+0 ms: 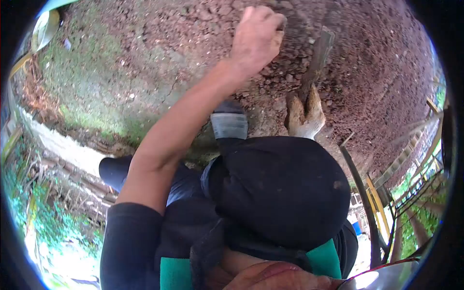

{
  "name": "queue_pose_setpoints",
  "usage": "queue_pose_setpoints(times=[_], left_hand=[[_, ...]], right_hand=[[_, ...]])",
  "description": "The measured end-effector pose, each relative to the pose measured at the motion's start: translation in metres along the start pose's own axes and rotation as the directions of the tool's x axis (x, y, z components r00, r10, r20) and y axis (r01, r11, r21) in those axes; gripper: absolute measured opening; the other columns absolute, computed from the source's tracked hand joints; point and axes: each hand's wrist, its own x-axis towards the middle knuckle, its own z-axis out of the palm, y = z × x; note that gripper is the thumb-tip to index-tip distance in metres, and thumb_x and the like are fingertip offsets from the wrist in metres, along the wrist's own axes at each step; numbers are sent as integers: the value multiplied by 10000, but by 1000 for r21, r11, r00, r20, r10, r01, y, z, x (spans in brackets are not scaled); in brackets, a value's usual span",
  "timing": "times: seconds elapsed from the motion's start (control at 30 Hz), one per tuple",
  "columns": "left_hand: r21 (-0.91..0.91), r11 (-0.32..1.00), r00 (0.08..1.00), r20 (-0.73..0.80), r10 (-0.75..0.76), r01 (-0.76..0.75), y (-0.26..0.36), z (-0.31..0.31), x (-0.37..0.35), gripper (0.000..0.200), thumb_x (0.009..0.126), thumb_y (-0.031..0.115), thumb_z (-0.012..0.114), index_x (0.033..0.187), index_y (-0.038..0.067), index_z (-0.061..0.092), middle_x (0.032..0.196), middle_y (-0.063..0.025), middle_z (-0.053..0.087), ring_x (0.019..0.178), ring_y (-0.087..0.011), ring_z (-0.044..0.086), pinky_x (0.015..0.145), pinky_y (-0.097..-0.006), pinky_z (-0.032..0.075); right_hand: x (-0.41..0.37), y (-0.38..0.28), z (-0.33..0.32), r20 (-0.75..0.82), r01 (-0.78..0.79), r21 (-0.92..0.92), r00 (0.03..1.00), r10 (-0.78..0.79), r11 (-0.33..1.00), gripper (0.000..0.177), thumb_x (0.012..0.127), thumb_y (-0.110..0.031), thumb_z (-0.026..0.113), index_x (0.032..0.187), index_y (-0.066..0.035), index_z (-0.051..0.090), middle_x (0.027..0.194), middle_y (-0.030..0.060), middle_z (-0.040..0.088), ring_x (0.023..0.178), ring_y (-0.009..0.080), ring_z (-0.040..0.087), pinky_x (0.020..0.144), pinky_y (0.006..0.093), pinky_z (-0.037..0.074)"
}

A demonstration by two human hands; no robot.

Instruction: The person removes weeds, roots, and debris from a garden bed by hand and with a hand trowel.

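My left hand is stretched out over loose reddish-brown soil, its fingers curled closed. Whatever it may hold is hidden by the fingers. To its right, a flat, dark, soil-stained tool-like piece points away from me over the ground. The near end of this piece meets a pale, forked, rough-edged object that seems to be wood. That object passes out of sight behind my dark-clothed knee. My right hand does not show.
My shoe rests on the ground beside the knee. Greenish packed earth lies at the left. A dark pole and yellow bars stand at the lower right. Plants grow beyond a pale ledge.
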Motion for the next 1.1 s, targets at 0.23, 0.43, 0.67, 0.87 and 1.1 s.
queue_pose_setpoints(times=[0.23, 0.43, 0.67, 0.87, 1.1], left_hand=[[191, 783, 793, 36, -608, 592, -102, -68, -138, 373, 754, 67, 764, 1122, 70, 705, 994, -126, 647, 924, -258, 634, 806, -335, 530], [59, 773, 776, -48, -629, 631, -91, -68, -147, 256, 828, 51, 691, 1082, 48, 720, 993, -107, 671, 876, -222, 664, 792, -303, 527], [83, 791, 789, -187, -585, 606, -101, -58, -162, 149, 800, 71, 728, 932, 5, 706, 924, -145, 685, 793, -270, 684, 731, -337, 551], [8, 783, 775, -149, -614, 622, -95, -63, -155, 66, 763, 42, 694, 827, 26, 690, 903, -137, 671, 828, -295, 666, 723, -383, 540], [319, 771, 834, -219, -506, 552, -100, -54, -152, 109, 748, 80, 702, 843, 30, 687, 799, -151, 636, 767, -305, 645, 718, -404, 528]], right_hand=[[8, 8, 76, 677, 683, -94, 577, -457, 725, 461, 863, -286, 632, 1244, -44, 537, 952, 184, 667, 884, 357, 666, 750, 434, 551], [21, -60, 56, 369, 793, 24, 559, -743, 608, 574, 824, -219, 708, 1302, 37, 522, 1049, 204, 663, 980, 308, 674, 814, 394, 561], [5, -12, 95, 748, 668, -136, 554, -367, 731, 486, 865, -280, 619, 1245, 15, 548, 1005, 203, 673, 887, 369, 672, 752, 440, 554], [4, 4, 91, 256, 745, 163, 601, -757, 646, 469, 827, -251, 671, 1216, -7, 579, 1007, 191, 680, 915, 388, 665, 797, 454, 544], [1, -23, 75, 659, 697, -108, 584, -474, 709, 423, 868, -293, 582, 1158, 15, 570, 882, 186, 664, 743, 336, 676, 679, 444, 558]])
